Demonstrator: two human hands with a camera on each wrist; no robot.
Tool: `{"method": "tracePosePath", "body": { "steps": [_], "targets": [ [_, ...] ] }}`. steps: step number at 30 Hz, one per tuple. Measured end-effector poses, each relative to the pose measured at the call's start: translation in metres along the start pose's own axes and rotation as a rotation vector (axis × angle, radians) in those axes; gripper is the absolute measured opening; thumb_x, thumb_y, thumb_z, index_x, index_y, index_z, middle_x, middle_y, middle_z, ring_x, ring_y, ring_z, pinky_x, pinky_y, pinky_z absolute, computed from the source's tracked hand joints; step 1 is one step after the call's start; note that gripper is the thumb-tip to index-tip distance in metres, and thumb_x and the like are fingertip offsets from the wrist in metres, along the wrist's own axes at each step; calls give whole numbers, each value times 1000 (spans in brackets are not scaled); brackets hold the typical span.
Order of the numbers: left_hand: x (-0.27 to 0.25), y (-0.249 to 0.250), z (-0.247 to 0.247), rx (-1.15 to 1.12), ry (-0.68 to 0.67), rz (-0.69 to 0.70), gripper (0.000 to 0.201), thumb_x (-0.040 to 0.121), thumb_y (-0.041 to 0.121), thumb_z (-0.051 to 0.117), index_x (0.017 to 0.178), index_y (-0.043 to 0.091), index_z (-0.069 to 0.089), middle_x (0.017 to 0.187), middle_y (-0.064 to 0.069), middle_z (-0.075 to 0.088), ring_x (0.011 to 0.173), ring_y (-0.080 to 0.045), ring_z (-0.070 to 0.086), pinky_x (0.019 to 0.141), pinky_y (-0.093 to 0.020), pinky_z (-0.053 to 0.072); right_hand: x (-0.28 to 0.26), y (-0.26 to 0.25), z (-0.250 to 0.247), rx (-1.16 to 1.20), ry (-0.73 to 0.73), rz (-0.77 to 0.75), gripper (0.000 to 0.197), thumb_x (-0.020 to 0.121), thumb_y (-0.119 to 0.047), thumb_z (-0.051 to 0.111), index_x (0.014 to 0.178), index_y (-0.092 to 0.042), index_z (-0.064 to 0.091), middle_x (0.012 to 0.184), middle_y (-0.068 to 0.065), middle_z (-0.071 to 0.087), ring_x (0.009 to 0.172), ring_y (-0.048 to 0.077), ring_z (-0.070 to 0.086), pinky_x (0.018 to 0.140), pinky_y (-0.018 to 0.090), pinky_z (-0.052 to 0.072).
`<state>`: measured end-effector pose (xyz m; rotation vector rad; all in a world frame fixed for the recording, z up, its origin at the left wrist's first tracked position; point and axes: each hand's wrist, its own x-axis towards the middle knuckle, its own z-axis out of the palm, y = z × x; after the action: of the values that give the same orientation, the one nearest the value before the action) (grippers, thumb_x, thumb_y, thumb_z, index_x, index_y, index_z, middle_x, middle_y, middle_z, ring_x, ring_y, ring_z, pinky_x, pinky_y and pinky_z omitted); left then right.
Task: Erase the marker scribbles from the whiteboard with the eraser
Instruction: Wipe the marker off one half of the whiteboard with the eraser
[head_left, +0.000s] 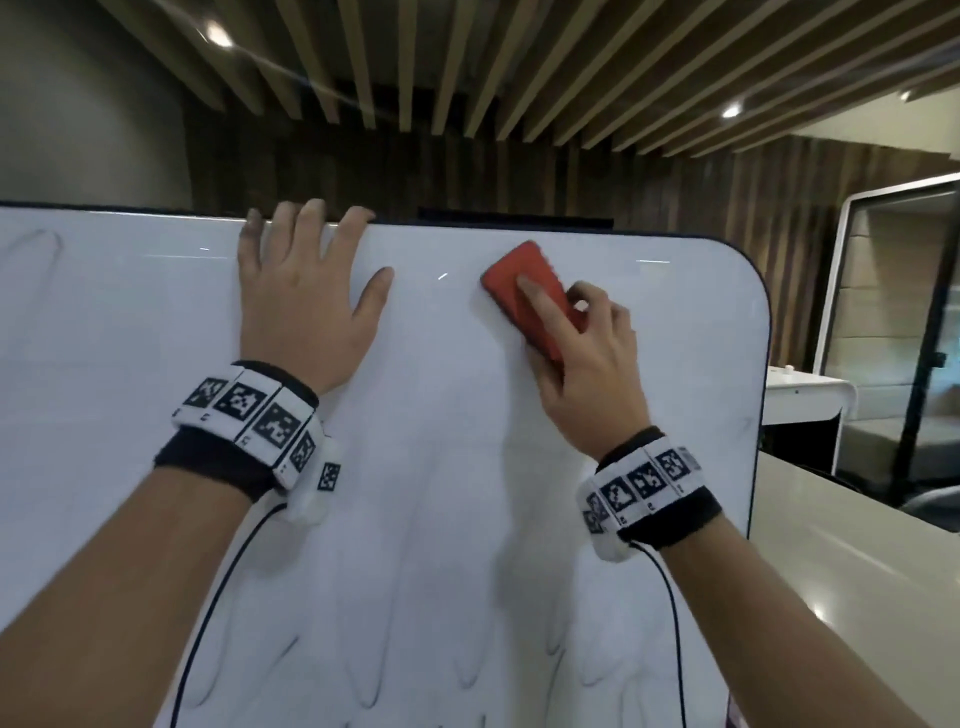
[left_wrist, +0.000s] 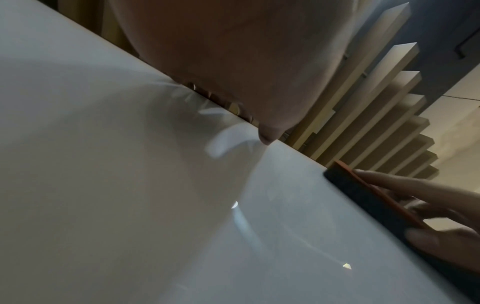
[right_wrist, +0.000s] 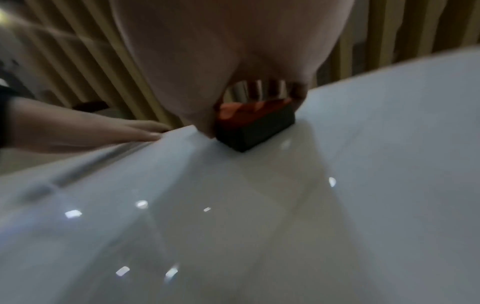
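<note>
The right hand (head_left: 582, 374) is gripping the red eraser (head_left: 524, 291) by its sides, the index finger lying along its back and the thumb and other fingers curling round its edges, and is pressing it against the whiteboard (head_left: 441, 467) close under the board's top edge, towards the top right corner; the eraser is sitting tilted, its upper end leaning to the left; in the right wrist view the eraser (right_wrist: 255, 125) is showing a dark felt layer lying flat on the board (right_wrist: 259, 216) beneath the red back, with the right hand (right_wrist: 233, 51) arching above it; the left hand (head_left: 306, 296) is lying with fingers spread and straight on the board, the palm flat against the surface, the fingertips reaching over the top edge and the thumb pointing towards the eraser, the two hands being near each other but apart; the left wrist view is showing the left hand (left_wrist: 233, 61) against the board (left_wrist: 130, 185) and, off to the right, the eraser (left_wrist: 369, 197) with the right hand's fingers (left_wrist: 405, 183) resting on it; faint grey marker scribbles (head_left: 291, 654) are looping across the lower part of the board, with another faint loop near the top left edge; the area around the eraser is looking white, with only pale smears running down from it; both wrists are wearing bands with black and white square markers (head_left: 249, 410), each trailing a thin black cable (head_left: 218, 597) down across the board.
</note>
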<state>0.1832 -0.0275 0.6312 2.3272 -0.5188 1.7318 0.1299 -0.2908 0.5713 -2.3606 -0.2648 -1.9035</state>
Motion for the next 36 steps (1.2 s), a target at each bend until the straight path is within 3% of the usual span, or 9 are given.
{"method": "tracePosePath", "body": {
  "steps": [5,12,14,19,22,26,28,33,36],
  "targets": [
    [-1,3,0,38,1,-9,53,103,47,37,148,21,39,145,-16,45,141,-37,36,123,-56,16,-7,46,-4,18,195,700,63,99,-29,54,159,-26,33,140,28,39,118,48,44,103,51,37],
    [-2,0,3,27,-17,-9,54,103,48,35,150,21,38,148,-16,42,143,-37,34,125,-56,14,-114,-74,39,30,-218,-242,50,98,-28,58,147,-32,52,135,15,48,112,38,49,95,49,44],
    [-1,-1,1,22,-19,1,55,102,49,35,150,22,37,148,-16,42,143,-36,34,125,-55,14,-86,-46,29,45,-143,-198,50,97,-27,57,147,-29,53,132,18,50,109,38,51,94,48,44],
    [-3,-2,-2,13,-15,11,56,102,49,35,150,22,38,149,-15,43,143,-35,35,125,-55,15,-22,9,19,74,229,462,59,96,-27,58,153,-20,45,132,30,46,108,46,49,99,49,39],
    [-3,-2,-1,12,-14,10,56,101,49,35,150,22,38,149,-15,43,143,-35,35,125,-54,15,-67,-54,47,71,162,244,54,92,-25,54,146,-15,55,128,31,52,106,46,53,95,54,44],
    [-2,-5,1,-3,-8,16,55,102,50,36,151,23,37,149,-14,42,144,-34,33,126,-54,14,-116,-84,50,85,-169,-241,50,97,-29,59,146,-33,53,132,15,50,111,38,51,96,51,44],
    [-2,-5,2,-8,3,16,55,102,50,37,151,24,37,149,-13,42,144,-34,33,126,-53,13,-91,-51,40,90,-73,-165,51,96,-29,58,146,-31,52,131,17,50,109,38,52,96,50,44],
    [-3,-1,2,-15,0,-1,54,103,48,37,151,23,36,150,-15,40,146,-35,31,126,-56,11,-46,14,27,60,287,441,59,94,-28,59,151,-18,49,129,30,48,104,43,50,98,48,38],
    [-2,0,4,-17,-3,-3,54,103,47,36,151,22,35,151,-17,39,146,-37,30,126,-57,11,-86,-43,48,36,181,267,58,91,-21,60,148,-19,51,129,31,51,105,41,50,96,46,37]
  ]
}}
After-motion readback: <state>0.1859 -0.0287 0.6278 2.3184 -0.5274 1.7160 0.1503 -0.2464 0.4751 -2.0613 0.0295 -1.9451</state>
